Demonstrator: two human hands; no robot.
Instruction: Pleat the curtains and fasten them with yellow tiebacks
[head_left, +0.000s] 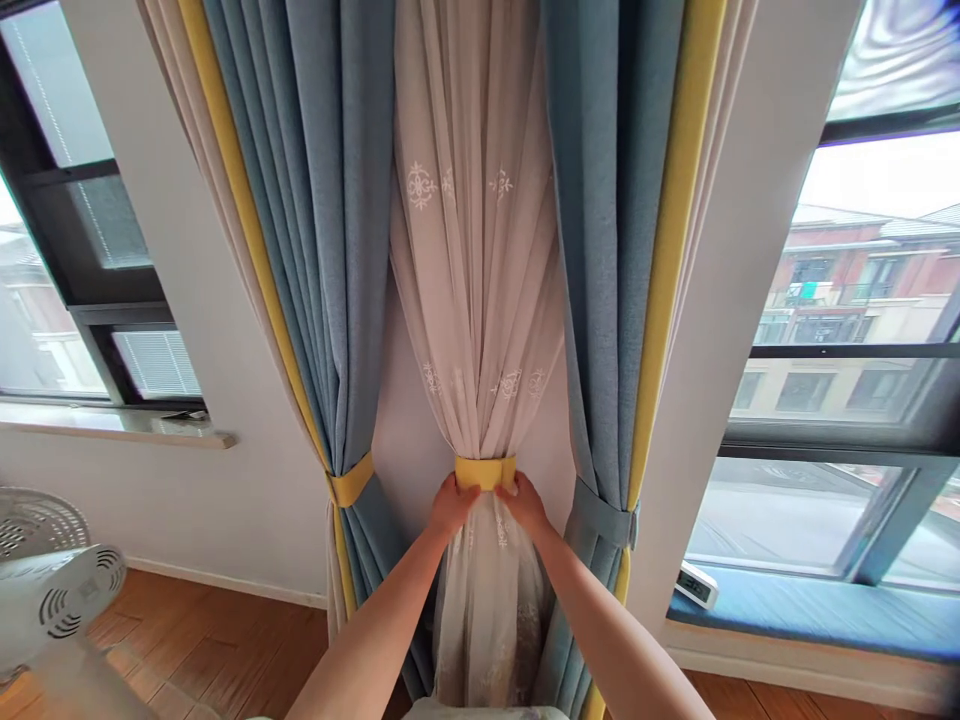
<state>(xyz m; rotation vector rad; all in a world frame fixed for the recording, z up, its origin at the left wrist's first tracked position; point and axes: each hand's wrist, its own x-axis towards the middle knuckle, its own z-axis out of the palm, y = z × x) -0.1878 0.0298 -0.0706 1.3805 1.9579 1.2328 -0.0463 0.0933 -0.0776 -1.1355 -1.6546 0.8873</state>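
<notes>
While left hand (452,505), right hand (523,504) pinch yellow tieback (485,472)

The left hand (452,505) and right hand (523,503) nearly meet at centre (both curled forward).

Worn on the person's head, the one camera faces forward and down, close above the left hand (452,505) and right hand (523,503) at the sheer curtain (476,300), its wide frame reaching the left window (67,230) and right window (847,300), though those outer edges look somewhat warped.
</notes>
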